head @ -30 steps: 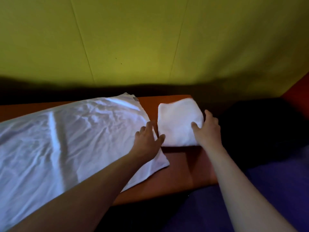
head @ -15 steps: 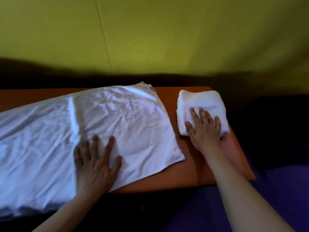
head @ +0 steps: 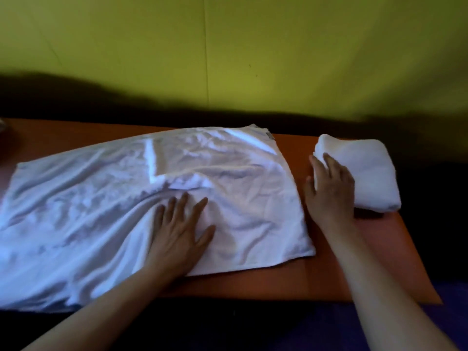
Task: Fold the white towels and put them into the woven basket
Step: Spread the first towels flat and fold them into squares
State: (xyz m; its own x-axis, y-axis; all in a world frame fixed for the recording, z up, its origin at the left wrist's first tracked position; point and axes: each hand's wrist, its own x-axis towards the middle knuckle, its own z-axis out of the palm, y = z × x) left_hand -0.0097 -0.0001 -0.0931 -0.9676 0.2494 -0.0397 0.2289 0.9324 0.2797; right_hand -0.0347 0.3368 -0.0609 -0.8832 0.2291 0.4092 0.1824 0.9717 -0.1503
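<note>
A large white towel [head: 101,198] lies spread and wrinkled across the orange table [head: 379,262]. My left hand [head: 181,231] rests flat on the towel's near right part, fingers straight and spread. A small folded white towel [head: 367,173] sits at the table's far right end. My right hand [head: 329,188] lies flat at that folded towel's left edge, fingertips touching it, palm over the table. No woven basket is in view.
A yellow-green wall [head: 228,46] rises behind the table, with a dark shadow band along its foot. Dark purple fabric [head: 443,325] shows below the table's right front edge. A dim object [head: 3,126] peeks in at the far left.
My left hand slid right across the big towel, bunching wrinkles ahead of it. My right hand came off the top of the folded towel to its left edge. The camera view shifted left.
</note>
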